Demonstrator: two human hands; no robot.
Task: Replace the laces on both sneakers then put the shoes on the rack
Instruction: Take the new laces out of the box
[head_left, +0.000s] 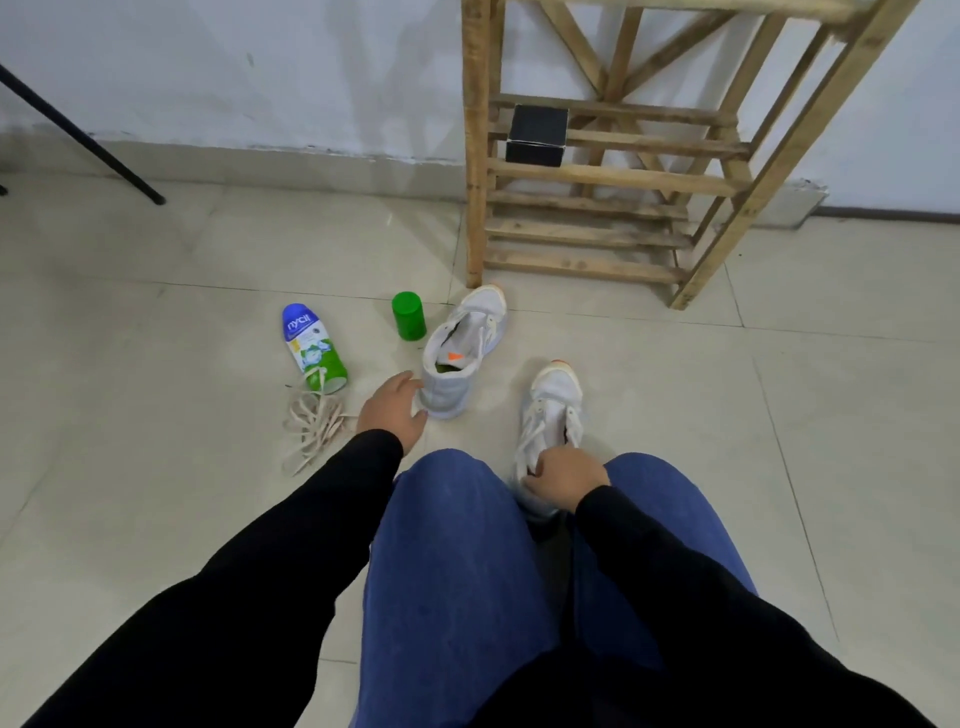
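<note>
Since both toes faced the rack (477, 156), my left hand (392, 410) curled round the unlaced sneaker's (445, 396) heel and my right hand (563, 475) pinched the laced sneaker's (556, 397) collar, probably for lifting.

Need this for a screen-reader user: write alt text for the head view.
A person's left hand holds a white sneaker by its heel; the right hand grips a second sneaker. Loose laces lie left, a wooden rack stands ahead.

The rack (476, 156) runs off the top edge; the right hand (563, 475) hides the heel of one sneaker (553, 410).
</note>
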